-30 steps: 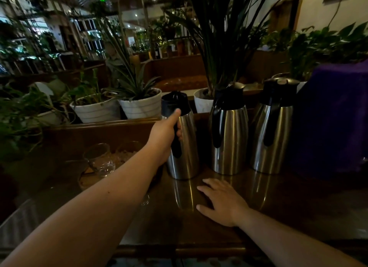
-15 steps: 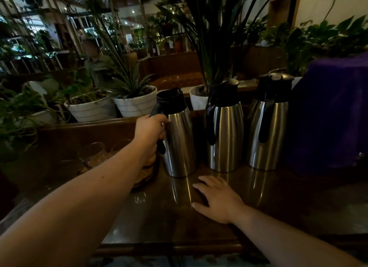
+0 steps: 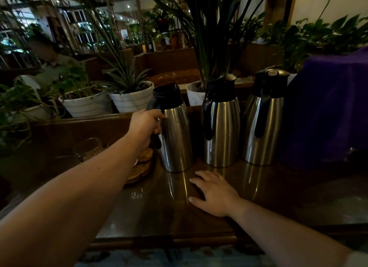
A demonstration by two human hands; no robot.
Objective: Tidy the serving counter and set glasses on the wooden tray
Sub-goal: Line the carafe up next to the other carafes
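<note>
The left hand (image 3: 144, 125) is wrapped around the black handle of the leftmost flask (image 3: 175, 131), fingers closed on it; the flask stands upright on the counter (image 3: 278, 197), its handle turned toward that hand. Two more flasks (image 3: 221, 123) stand in a row to its right, close together but apart.

The tray (image 3: 142, 172) lies just left of the held flask's base, low and partly hidden under the left forearm; whether flask and tray touch I cannot tell. One glass (image 3: 87, 148) shows beyond the forearm, further left, in the dim; I cannot say if it sits on the tray. So tray and glass lie on the left hand's side, and that hand is the nearer, though busy.

The right hand (image 3: 215, 193) rests flat and empty on the counter, fingers spread, before the flasks, well away from the glass.
</note>
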